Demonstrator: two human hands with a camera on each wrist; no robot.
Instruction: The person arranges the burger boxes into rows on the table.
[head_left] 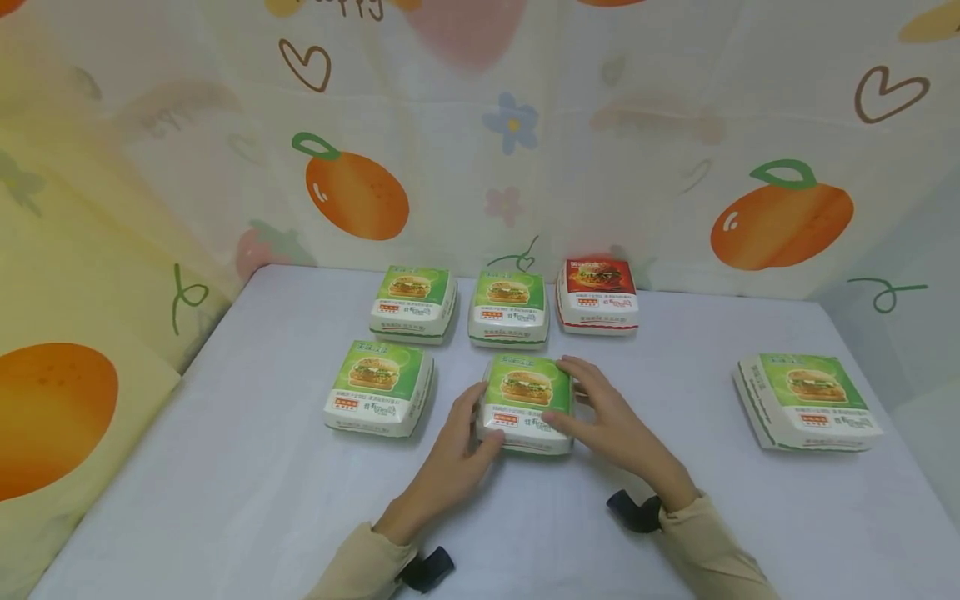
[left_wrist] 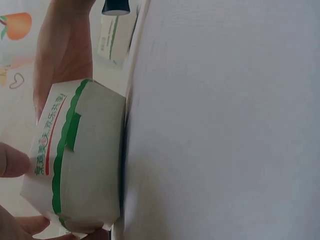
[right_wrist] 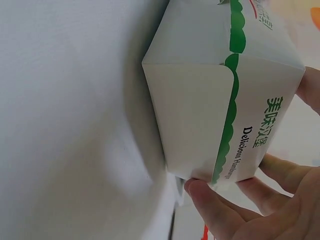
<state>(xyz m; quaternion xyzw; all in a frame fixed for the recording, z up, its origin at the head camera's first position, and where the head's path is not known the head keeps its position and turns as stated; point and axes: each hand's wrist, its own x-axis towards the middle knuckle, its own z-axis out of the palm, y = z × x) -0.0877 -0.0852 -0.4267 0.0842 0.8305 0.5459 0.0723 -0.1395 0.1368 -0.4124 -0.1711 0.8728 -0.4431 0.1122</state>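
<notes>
A white and green hamburger box (head_left: 528, 421) with a burger picture on its lid sits front centre in the head view. The left hand (head_left: 450, 450) holds it by its left side, thumb near the front corner. From the right, the right hand (head_left: 622, 433) grips the same box, with its thumb on the front part of the lid and fingers about the back right corner. In the left wrist view the box (left_wrist: 92, 155) is closed and close to the tabletop. Its side with green lettering, partly behind fingertips, shows on the box (right_wrist: 200, 110) in the right wrist view.
Green burger boxes stand at the left (head_left: 378, 392), back left (head_left: 412, 304) and back middle (head_left: 508, 308). A red-topped box (head_left: 597, 296) is at the back right. Another green box (head_left: 810, 404) lies far right. Behind the white table (head_left: 225, 500) hangs a fruit-patterned cloth (head_left: 600, 183).
</notes>
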